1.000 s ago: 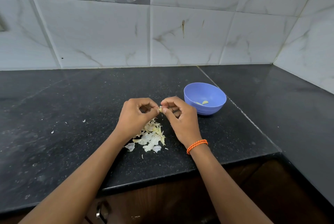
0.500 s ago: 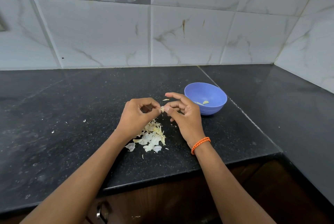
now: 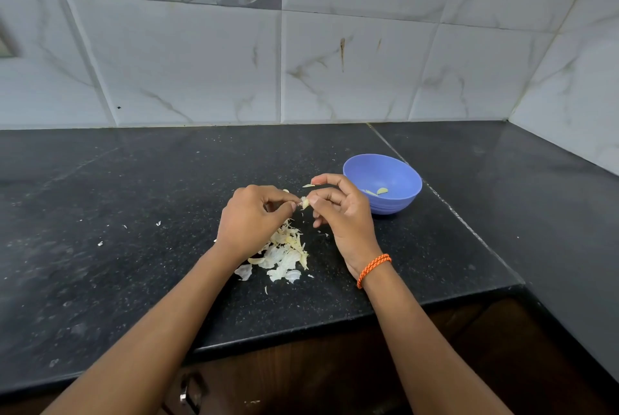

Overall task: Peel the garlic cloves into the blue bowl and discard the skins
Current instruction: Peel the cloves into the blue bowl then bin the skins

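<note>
Pinching one small pale garlic clove [image 3: 305, 203] between them, both hands' grips are closed on it. Round blue plastic bowl [image 3: 398, 177] sits just beyond the right hand [image 3: 341, 213], nearer than the left hand [image 3: 249, 220].

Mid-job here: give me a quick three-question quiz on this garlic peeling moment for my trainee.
1. True or false: the blue bowl stands to the right of both hands.
2. Where does the pile of skins lie?
A. inside the bowl
B. on the counter below the hands
C. on the floor
3. Fill in: the left hand and right hand together pinch a garlic ____.

Key: 1 true; 2 B; 3 clove.
</note>
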A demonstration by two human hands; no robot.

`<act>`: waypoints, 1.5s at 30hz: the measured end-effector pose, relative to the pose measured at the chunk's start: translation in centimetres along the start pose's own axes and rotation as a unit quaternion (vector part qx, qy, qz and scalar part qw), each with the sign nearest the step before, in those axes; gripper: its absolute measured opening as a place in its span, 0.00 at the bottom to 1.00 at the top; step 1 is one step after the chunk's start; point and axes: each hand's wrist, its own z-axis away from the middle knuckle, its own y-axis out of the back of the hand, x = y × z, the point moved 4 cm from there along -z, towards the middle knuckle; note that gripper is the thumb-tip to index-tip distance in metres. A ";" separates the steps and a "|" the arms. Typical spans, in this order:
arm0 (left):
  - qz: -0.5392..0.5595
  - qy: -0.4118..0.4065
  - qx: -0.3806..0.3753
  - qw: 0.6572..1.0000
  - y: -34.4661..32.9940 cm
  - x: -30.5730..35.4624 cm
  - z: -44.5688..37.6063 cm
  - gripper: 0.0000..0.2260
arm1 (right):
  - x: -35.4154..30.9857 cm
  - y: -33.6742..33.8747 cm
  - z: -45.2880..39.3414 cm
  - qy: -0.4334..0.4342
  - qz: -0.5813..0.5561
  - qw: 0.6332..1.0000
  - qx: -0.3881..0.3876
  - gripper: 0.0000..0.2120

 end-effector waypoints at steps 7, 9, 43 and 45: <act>0.029 -0.008 -0.035 0.999 -0.3 0.7 0.1 0.06 | -0.1 -0.1 0.0 0.026 0.047 0.998 0.013 0.11; 0.062 -0.002 -0.047 0.997 -0.4 0.8 0.1 0.05 | -0.2 0.0 0.0 0.027 0.047 0.998 0.008 0.11; 0.102 0.001 -0.034 0.994 -0.2 0.9 0.5 0.05 | 0.3 -0.7 0.2 0.088 0.230 0.969 0.008 0.10; 0.117 0.000 -0.041 0.992 -0.3 1.1 0.6 0.05 | 0.2 -0.6 0.2 0.088 0.226 0.970 0.015 0.10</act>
